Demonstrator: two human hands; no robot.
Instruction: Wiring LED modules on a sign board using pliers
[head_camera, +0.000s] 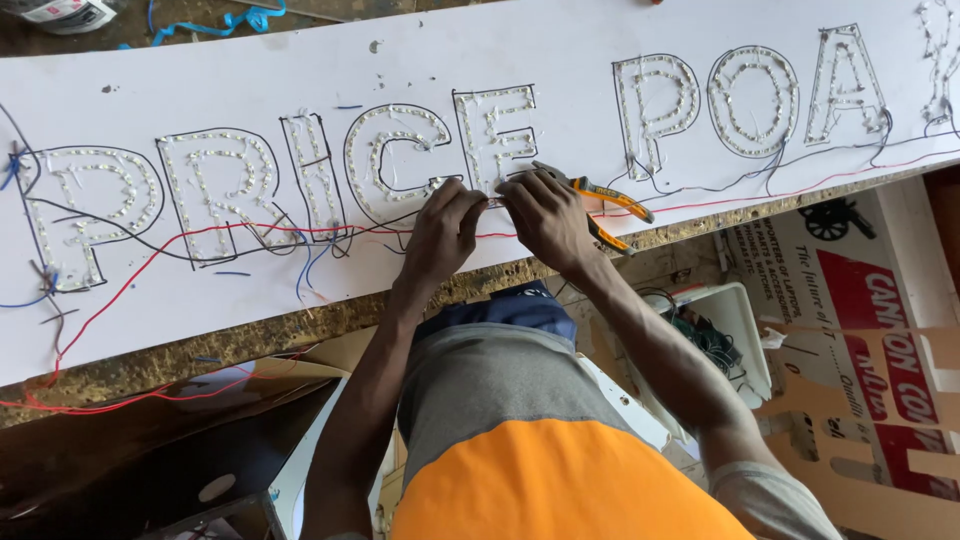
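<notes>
A: Where are the 2 hands?

B: Both meet over the white board (560, 60) on the bench (250, 335), just below the lettering. The left hand (445, 228) and right hand (545, 215) nearly touch, fingertips facing each other.

A: What do they hold?

B: A thin wire (496, 203) is pinched between them; the fingers of each hand are closed on it. The bit between the fingertips is very short and runs roughly left to right.

A: And the pliers?

B: The pliers (610, 205) lie just behind the right hand, against its back. I cannot tell if that hand holds them or they rest on the board. Their orange handles (622, 200) point right and slightly down; the nose points left toward the fingers, so the long axis follows the board's length.

A: Other wires?

B: A red wire (180, 243) trails left across the board.
</notes>
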